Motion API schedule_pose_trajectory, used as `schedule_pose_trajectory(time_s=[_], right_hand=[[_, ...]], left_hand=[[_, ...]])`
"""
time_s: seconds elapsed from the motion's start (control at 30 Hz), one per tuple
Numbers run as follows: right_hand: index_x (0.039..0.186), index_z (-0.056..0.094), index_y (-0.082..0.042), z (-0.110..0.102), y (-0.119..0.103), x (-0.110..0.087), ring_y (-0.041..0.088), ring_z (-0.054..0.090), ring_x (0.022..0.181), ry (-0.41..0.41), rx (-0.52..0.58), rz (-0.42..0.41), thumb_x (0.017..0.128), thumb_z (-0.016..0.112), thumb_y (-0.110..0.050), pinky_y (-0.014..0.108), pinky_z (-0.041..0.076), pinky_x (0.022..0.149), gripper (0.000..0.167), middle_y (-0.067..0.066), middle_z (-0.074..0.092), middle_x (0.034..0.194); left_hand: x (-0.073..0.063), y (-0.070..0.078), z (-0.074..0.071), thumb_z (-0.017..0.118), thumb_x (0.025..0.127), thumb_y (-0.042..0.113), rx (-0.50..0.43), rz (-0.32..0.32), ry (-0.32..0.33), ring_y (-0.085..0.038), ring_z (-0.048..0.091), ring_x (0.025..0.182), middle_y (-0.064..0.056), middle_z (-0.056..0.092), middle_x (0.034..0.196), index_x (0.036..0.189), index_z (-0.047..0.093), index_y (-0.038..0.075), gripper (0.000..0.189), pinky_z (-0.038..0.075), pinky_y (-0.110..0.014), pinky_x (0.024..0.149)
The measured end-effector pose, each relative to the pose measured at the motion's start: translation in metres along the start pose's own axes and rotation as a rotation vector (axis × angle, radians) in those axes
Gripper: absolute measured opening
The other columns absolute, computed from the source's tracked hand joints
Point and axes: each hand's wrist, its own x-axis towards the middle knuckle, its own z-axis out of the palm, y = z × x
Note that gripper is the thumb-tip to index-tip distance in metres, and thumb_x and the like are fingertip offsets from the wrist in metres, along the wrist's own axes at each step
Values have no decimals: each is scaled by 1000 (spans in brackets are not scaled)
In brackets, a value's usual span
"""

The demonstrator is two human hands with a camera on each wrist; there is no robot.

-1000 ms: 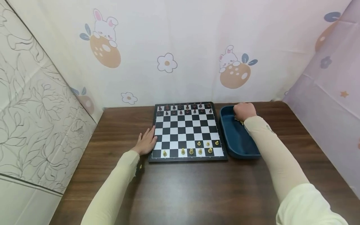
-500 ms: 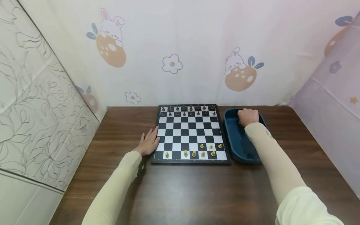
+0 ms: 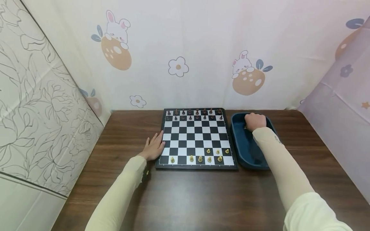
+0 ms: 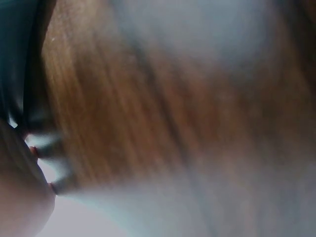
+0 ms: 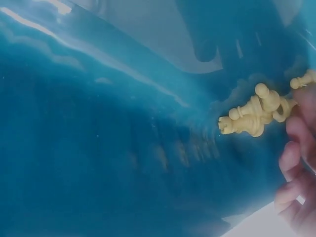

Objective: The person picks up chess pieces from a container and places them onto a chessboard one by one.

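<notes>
A table [image 3: 196,199] (wood-grained) bears chessboard [image 3: 194,137] and tray [image 3: 245,150].

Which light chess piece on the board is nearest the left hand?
The leftmost piece in the near row: it stands alone, with a gap before the other light pieces, all farther right.

A glossy blue container [image 5: 89,168] spans most of the frame, bright streaks running from 10 o'clock toward the center. At 3 o'clock lies a heap of pale yellow chess pieces [image 5: 254,118], a notched rook top [image 5: 225,125] facing 9 o'clock. Between 3 and 4 o'clock, the right hand [image 5: 302,160] reaches in with bent fingers, right beside the heap; another piece [image 5: 298,82] shows between 2 and 3.
</notes>
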Motion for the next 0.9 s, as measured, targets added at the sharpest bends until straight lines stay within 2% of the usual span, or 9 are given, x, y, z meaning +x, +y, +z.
schedule_pose_trajectory(time_s=[0.27,0.5,0.57,0.73,0.9], right_hand=[[55,52,-9,-7,7,-2,21,47,47,37,74,1,82,65,-10,38,38,44,29,6,48,51],[53,49,-13,-24,4,-6,17,39,44,22,97,-36,80,64,-13,32,30,43,31,0,39,47],[56,51,-12,-29,2,-7,17,40,46,21,100,-50,81,64,-15,31,31,44,28,0,41,50],[68,62,-10,-42,-7,-9,20,50,54,27,99,-66,79,66,-19,35,41,47,15,1,55,59],[75,65,-11,-53,-17,-13,20,53,59,38,79,-89,78,67,-24,37,45,50,14,1,59,66]], left_hand=[[-2,2,-2,28,103,30,-3,37,16,-29,6,145,-9,11,159,154,5,7,60,-4,-57,111],[-1,-1,0,26,103,33,4,14,-7,-28,4,145,-8,10,159,154,3,9,61,-5,-55,111],[0,-2,0,26,103,33,6,15,-10,-29,3,145,-10,10,159,154,2,8,62,-5,-56,111],[1,-2,0,25,103,33,7,22,-9,-30,3,145,-12,11,159,154,2,7,61,-5,-57,110],[-1,0,-1,26,103,31,6,25,-9,-31,4,145,-14,12,158,153,2,5,61,-5,-57,110]])
